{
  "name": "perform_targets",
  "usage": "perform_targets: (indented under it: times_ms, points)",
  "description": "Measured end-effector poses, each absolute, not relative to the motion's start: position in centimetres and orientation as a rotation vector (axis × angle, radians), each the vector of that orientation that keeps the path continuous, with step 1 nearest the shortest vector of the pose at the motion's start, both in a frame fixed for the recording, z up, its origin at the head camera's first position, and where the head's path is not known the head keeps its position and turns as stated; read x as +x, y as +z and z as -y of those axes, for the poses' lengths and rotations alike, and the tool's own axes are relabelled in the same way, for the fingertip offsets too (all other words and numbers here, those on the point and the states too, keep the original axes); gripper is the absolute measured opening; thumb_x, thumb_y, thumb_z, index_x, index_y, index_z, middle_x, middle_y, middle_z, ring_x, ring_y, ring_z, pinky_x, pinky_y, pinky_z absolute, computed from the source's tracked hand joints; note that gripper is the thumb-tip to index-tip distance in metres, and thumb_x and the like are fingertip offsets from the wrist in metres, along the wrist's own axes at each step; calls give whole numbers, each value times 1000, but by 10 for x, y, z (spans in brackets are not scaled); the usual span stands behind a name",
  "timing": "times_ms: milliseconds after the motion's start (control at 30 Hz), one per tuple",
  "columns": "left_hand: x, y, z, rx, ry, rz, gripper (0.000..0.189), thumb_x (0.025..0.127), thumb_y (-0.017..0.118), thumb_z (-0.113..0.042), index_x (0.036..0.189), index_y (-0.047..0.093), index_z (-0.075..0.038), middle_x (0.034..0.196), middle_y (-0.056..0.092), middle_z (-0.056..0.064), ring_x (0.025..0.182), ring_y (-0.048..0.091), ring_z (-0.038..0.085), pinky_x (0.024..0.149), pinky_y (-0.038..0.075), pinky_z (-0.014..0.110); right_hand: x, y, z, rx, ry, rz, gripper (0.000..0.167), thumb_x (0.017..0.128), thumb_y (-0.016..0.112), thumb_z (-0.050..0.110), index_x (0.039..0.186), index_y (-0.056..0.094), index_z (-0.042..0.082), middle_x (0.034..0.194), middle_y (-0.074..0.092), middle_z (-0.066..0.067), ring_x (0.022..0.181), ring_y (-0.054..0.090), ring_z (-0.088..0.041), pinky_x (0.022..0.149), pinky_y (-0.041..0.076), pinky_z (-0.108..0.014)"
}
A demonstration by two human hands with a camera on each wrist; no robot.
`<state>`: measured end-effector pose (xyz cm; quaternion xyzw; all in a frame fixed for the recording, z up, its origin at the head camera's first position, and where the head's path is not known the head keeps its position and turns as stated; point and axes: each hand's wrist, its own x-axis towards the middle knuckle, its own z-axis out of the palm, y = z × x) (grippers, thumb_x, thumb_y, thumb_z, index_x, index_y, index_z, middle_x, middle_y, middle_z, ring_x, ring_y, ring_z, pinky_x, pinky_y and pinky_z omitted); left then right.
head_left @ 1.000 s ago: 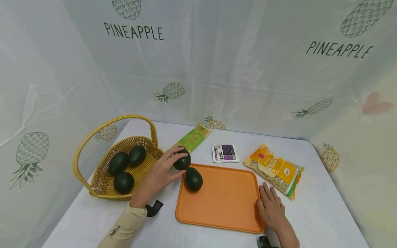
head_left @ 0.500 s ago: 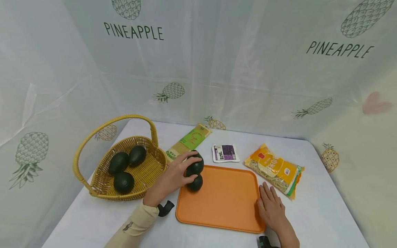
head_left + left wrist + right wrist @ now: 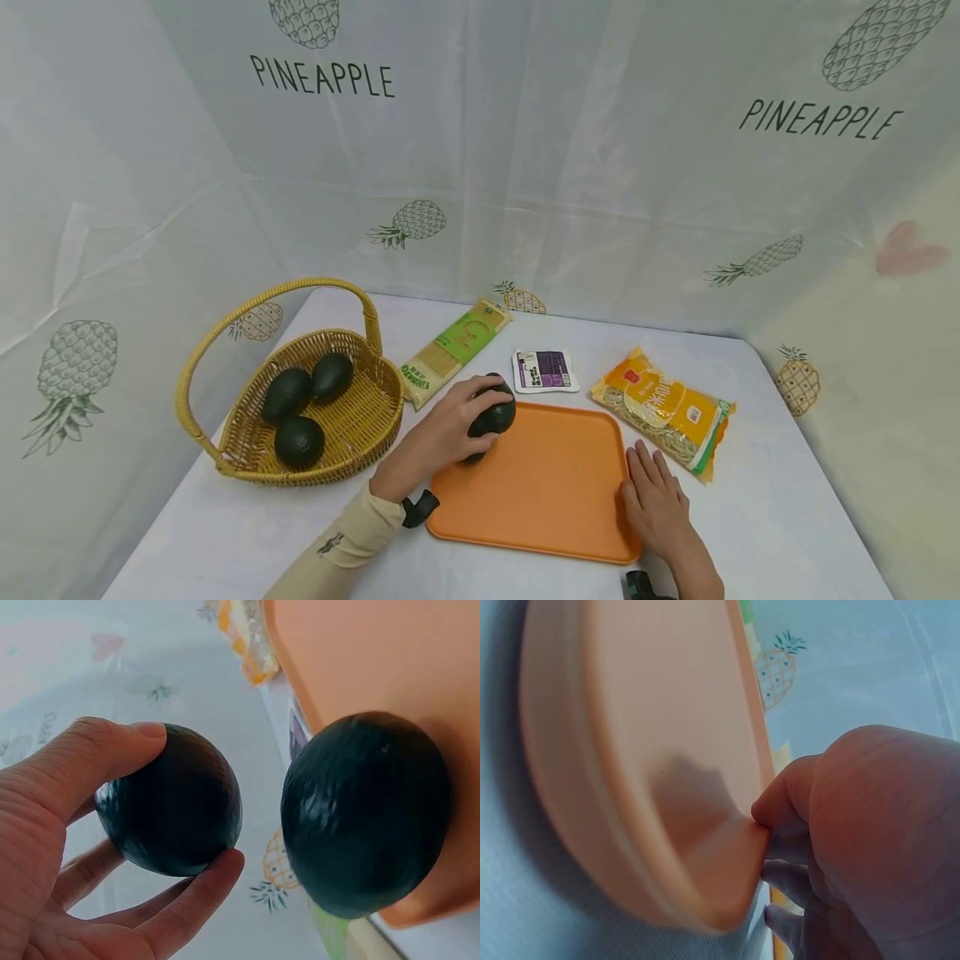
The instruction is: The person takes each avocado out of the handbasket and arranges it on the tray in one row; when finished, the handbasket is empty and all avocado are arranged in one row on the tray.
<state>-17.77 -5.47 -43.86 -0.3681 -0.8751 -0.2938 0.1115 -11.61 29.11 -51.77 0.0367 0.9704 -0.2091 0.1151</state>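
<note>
My left hand [image 3: 447, 427] grips a dark green avocado [image 3: 495, 410] between thumb and fingers, above the tray's far left part. In the left wrist view this held avocado [image 3: 176, 802] hangs clear of a second avocado [image 3: 367, 814] on the tray. From the head view that second one is mostly hidden behind my hand and the held fruit. My right hand [image 3: 657, 502] rests with straight fingers along the right edge of the orange tray [image 3: 540, 500]. In the right wrist view its thumb touches the tray rim [image 3: 754, 847].
Left of the tray stands a yellow wicker basket [image 3: 360, 433] with a tall handle and three avocados [image 3: 299, 442] inside. Behind the tray lie a green-labelled noodle pack [image 3: 456, 350] and a small purple-white packet [image 3: 544, 372]. A yellow bag [image 3: 663, 408] lies at the right.
My left hand has carried the avocado rightward from beside the basket to over the tray, passing in front of the avocado there. The right hand stays at the tray's edge.
</note>
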Motion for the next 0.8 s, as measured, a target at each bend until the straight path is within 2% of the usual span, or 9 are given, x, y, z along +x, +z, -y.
perform_targets:
  times_ms: [200, 467, 633, 800]
  points:
    - [-178, -446, 47, -1096, -842, 2587, 50, 90, 86, -10, 138, 69, -10, 151, 59, 19, 136, 61, 39, 103, 62, 48, -116, -517, -291, 114, -631, -2841, 63, 114, 40, 26, 167, 23, -5, 177, 11, -27, 163, 2, -55, 125, 8, -83]
    - [-173, -451, 38, -1141, -691, 2614, 48, 92, 85, -13, 138, 69, -12, 151, 59, 13, 140, 58, 35, 103, 62, 38, -116, -517, -292, 117, -630, -2827, 63, 115, 39, 27, 167, 21, -4, 178, 9, -26, 164, 0, -54, 125, 5, -82]
    - [-170, -454, 35, -1160, -597, 2637, 46, 94, 84, -14, 137, 69, -14, 151, 58, 11, 140, 56, 35, 104, 61, 39, -116, -517, -292, 122, -640, -2826, 63, 114, 40, 26, 167, 22, -4, 178, 10, -27, 164, 1, -54, 125, 6, -82]
    - [-169, -460, 31, -1204, -500, 2637, 44, 94, 84, -15, 135, 67, -17, 149, 58, 9, 140, 56, 38, 112, 57, 42, -116, -517, -292, 118, -638, -2832, 63, 114, 40, 26, 167, 24, -5, 177, 12, -28, 163, 3, -55, 125, 7, -83]
